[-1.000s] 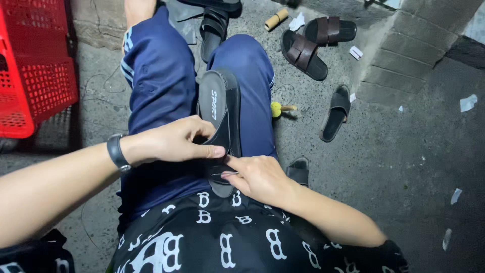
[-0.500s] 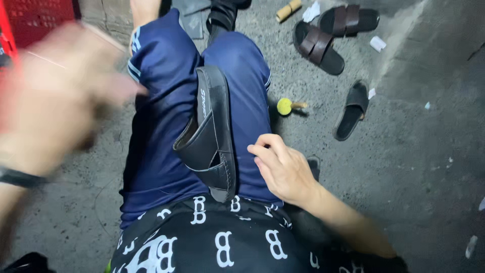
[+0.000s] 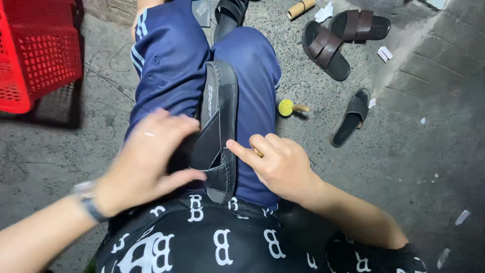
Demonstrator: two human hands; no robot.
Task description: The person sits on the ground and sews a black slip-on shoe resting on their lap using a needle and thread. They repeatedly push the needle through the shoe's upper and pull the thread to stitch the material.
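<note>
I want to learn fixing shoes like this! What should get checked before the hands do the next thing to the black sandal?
1. Black sandal resting steady on the lap, between the blue trouser legs: ok.
2. Left hand on the sandal's crossed straps: ok, it covers their left side.
3. Right hand index finger touching the sole edge: ok.
4. Small stick-like thing under the right hand's fingers: cannot tell what it is, mostly hidden.
5. Strap joined firmly to the sole: cannot tell, the hands hide the joint.
6. Yellow ball-tipped tool near the hands: not ok, it lies on the floor beside the knee.
</note>
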